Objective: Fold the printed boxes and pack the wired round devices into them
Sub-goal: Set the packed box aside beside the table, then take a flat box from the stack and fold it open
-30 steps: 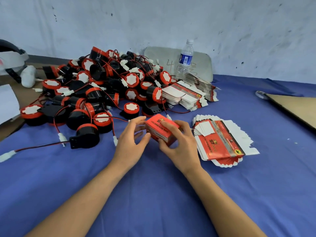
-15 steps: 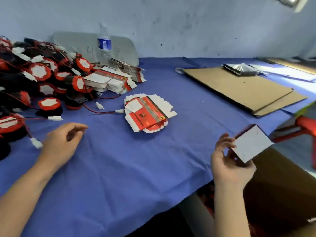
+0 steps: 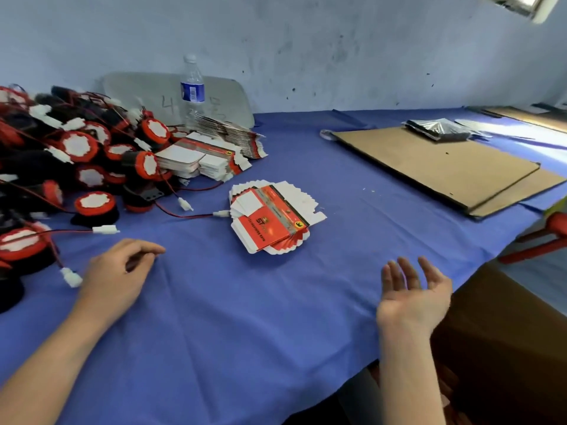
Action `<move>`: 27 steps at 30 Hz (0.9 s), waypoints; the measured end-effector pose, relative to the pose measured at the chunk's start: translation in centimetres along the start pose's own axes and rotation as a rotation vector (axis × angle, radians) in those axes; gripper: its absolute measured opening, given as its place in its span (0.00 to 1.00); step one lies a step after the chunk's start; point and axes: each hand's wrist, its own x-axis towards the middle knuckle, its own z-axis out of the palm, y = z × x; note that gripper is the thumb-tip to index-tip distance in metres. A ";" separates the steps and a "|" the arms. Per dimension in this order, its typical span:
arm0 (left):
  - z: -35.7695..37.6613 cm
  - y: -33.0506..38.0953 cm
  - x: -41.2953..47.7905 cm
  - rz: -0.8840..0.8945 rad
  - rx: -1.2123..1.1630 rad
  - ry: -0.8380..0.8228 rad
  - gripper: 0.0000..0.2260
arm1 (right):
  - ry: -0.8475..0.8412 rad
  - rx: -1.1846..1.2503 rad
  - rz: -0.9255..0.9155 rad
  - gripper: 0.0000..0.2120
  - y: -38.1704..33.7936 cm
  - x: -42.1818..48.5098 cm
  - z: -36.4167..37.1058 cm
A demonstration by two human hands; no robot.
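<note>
A heap of black-and-red wired round devices (image 3: pixel 79 154) covers the table's left side. A fanned stack of flat printed red-and-white boxes (image 3: pixel 273 219) lies mid-table, and more flat box stacks (image 3: pixel 208 157) sit behind it beside the heap. My left hand (image 3: pixel 119 274) rests on the blue cloth near a white wire connector (image 3: pixel 71 277), fingers loosely curled and holding nothing. My right hand (image 3: pixel 412 292) hovers palm up at the table's right edge, fingers spread and empty. No folded box is in view.
A water bottle (image 3: pixel 192 87) stands at the back against a grey board (image 3: pixel 147 96). Cardboard sheets (image 3: pixel 429 164) with a silvery bag (image 3: pixel 437 128) lie at the right. A brown carton (image 3: pixel 506 348) sits below the table edge, next to a red stool (image 3: pixel 549 237).
My right hand carried the folded box off to the right over the brown carton and now is open and empty. My left hand has stayed on the cloth.
</note>
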 end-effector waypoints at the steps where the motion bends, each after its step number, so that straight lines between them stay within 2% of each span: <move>1: -0.1 0.1 0.0 0.001 -0.001 0.006 0.10 | -0.113 -0.232 -0.111 0.05 1.3 -0.5 1.9; 2: -0.1 0.2 0.0 0.003 -0.001 0.010 0.10 | -0.235 -0.469 -0.221 0.06 2.8 -0.9 3.7; 4: -0.2 0.4 0.0 0.005 0.000 0.014 0.11 | -0.367 -0.834 -0.329 0.22 6.1 -1.1 6.9; 6: -0.2 0.5 0.0 0.003 0.001 0.008 0.11 | -0.306 -1.097 -0.295 0.40 8.6 -0.1 9.0; 7: -0.2 0.4 -0.1 -0.001 -0.002 0.005 0.12 | -0.272 -1.237 -0.276 0.44 9.4 0.6 9.4; 9: -0.3 0.3 -0.2 -0.005 -0.006 0.005 0.13 | -0.239 -1.412 -0.239 0.43 10.7 1.9 9.5; 10: -0.3 0.3 -0.3 -0.002 -0.009 0.005 0.13 | -0.222 -1.401 -0.237 0.39 11.0 2.4 9.3; 14: -0.2 0.1 -0.1 -0.011 -0.018 0.007 0.14 | -0.178 -1.110 -0.237 0.21 11.3 3.3 8.9; 16: -0.1 0.1 -0.1 -0.023 -0.024 0.010 0.15 | -0.141 -0.980 -0.266 0.15 11.3 3.3 8.8; 19: -0.1 0.3 -0.2 -0.019 -0.033 0.015 0.15 | -0.093 -0.897 -0.391 0.14 11.3 3.0 8.9; 24: -0.3 0.5 -0.1 -0.027 -0.042 0.020 0.13 | -0.037 -0.937 -0.548 0.07 11.4 3.2 8.8; 27: -0.2 0.7 -0.1 -0.025 -0.045 0.022 0.13 | 0.023 -0.872 -0.648 0.07 11.3 3.2 8.9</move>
